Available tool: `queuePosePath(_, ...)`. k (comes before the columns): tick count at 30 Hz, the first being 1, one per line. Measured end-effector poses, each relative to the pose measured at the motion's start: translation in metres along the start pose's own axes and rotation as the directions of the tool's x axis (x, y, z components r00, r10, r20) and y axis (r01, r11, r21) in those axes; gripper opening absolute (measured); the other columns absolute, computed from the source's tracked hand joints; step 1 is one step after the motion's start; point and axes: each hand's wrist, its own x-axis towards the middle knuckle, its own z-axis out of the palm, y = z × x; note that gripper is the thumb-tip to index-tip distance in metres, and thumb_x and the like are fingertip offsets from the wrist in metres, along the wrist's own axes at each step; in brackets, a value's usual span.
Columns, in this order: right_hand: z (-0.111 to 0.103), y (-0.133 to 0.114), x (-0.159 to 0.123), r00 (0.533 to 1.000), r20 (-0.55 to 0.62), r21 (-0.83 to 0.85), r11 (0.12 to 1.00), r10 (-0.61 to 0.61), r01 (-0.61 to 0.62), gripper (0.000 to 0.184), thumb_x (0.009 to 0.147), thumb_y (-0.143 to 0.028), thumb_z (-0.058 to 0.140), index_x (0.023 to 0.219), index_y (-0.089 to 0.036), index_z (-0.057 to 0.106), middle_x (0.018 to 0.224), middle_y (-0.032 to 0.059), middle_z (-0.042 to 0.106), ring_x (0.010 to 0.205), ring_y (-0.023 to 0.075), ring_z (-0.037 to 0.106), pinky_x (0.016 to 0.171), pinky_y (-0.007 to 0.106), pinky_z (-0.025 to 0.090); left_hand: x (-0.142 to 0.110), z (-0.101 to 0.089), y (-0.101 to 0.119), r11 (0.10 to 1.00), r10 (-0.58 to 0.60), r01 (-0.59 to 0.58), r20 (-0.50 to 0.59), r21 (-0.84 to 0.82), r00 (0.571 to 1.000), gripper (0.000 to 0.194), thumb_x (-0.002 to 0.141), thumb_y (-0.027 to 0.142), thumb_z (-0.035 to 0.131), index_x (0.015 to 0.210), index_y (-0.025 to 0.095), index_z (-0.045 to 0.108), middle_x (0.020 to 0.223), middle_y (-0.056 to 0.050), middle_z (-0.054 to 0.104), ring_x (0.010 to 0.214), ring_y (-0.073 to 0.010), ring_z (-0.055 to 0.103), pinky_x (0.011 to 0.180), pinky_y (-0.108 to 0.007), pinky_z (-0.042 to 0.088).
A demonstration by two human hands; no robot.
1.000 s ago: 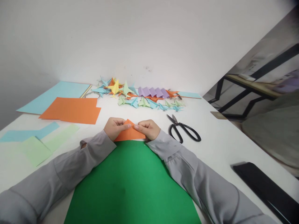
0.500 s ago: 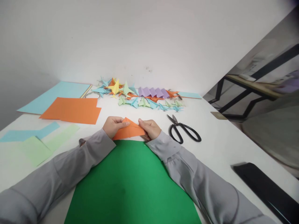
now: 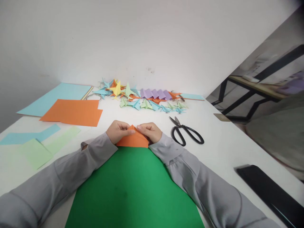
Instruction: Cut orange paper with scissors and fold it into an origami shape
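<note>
A folded piece of orange paper [image 3: 133, 139] is held up at the far edge of a green sheet [image 3: 135, 186], its peak pointing away from me. My left hand [image 3: 119, 131] pinches its left side, thumb lying across the front. At the right, my right hand [image 3: 152, 131] grips the paper near the peak between thumb and fingers. Some fingers of both hands are hidden behind the paper. Black-handled scissors [image 3: 184, 127] lie partly open on the table, to the right of my right hand.
Folded paper figures [image 3: 129, 91] in several colours line the back by the wall, with a purple pleated strip [image 3: 155, 94] among them. Orange sheets [image 3: 71, 112], a blue sheet [image 3: 57, 96] and green pieces [image 3: 38, 153] lie left. A black object [image 3: 268, 190] rests at the right edge.
My right hand's thumb has moved left, up to the paper's peak, and my hands are closer together. The orange paper has shifted slightly toward me, its lower edge now straighter.
</note>
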Motion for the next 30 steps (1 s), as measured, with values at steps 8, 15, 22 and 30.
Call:
queuePosePath(8,0.0,0.004,0.003,0.971,0.202,-0.208,0.963,-0.129,0.171,0.053,0.072,-0.056,0.054,0.042,-0.017,0.035,0.04,-0.0091,0.021,0.04,0.003,0.018,0.038,0.022,0.011,0.003,0.003,-0.007,0.949,0.084,-0.161,0.277,0.271,0.957,0.03,0.059,0.034,0.067,0.047,0.01,0.054,0.041,0.007,0.029,0.045,-0.0041,0.025,0.044,-0.021,0.017)
queuePosePath(15,0.005,-0.001,0.0,0.965,0.216,-0.245,0.948,-0.15,0.202,0.05,0.073,-0.054,0.053,0.045,-0.017,0.035,0.042,-0.0085,0.024,0.042,0.0037,0.019,0.04,0.022,0.012,0.001,0.003,-0.001,0.965,0.042,-0.124,0.331,0.233,0.943,0.028,0.056,0.032,0.07,0.047,0.01,0.054,0.041,0.007,0.033,0.045,-0.0037,0.027,0.044,-0.021,0.018)
queuePosePath(22,0.013,-0.005,-0.001,0.981,0.184,-0.071,0.995,-0.062,0.076,0.048,0.068,-0.053,0.059,0.044,-0.015,0.041,0.04,-0.0082,0.029,0.04,0.0033,0.022,0.039,0.021,0.015,-0.004,0.002,0.004,0.993,-0.015,-0.025,0.323,0.119,0.946,0.023,0.053,0.029,0.074,0.052,0.009,0.063,0.043,0.004,0.049,0.045,-0.0061,0.038,0.045,-0.022,0.027)
queuePosePath(30,0.012,-0.002,0.001,0.989,0.148,0.126,0.992,0.012,-0.031,0.045,0.061,-0.055,0.065,0.05,-0.013,0.052,0.039,-0.0062,0.041,0.037,0.0041,0.031,0.037,0.021,0.021,-0.005,0.005,0.004,1.0,0.001,-0.001,0.305,-0.001,0.952,0.019,0.051,0.027,0.077,0.058,0.011,0.069,0.049,0.001,0.06,0.047,-0.0083,0.047,0.047,-0.022,0.034)
